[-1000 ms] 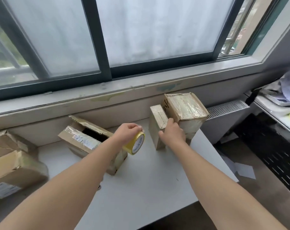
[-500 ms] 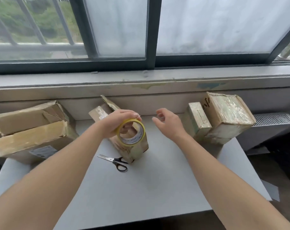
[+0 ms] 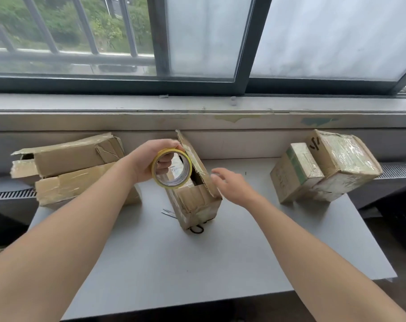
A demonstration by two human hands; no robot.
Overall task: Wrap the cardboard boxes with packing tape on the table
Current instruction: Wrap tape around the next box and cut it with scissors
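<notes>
- the left hand (image 3: 148, 162) is raised above the table (image 3: 197, 263), its grip clamped on a yellow-edged tape roll (image 3: 171, 184); its fingers show through the core.
- the roll hangs in front of the open top of the middle cardboard box (image 3: 197, 203), which stands on the table with its flaps up.
- the right hand (image 3: 232, 185) reaches in palm down, fingers apart and relaxed, its grip on nothing. it is just beside the box's right flap, blurred, and i cannot tell if it touches.
- scissors (image 3: 169, 213) lie by the box's base, mostly hidden.
- two crumpled boxes (image 3: 69, 156) are stacked at the table's left edge; two tape-wrapped boxes (image 3: 343, 163) lean together at its right rear.
- behind runs a worn sill (image 3: 197, 105) under a dark-framed window (image 3: 241, 43) with frosted panes. a railing and greenery show at the left.
</notes>
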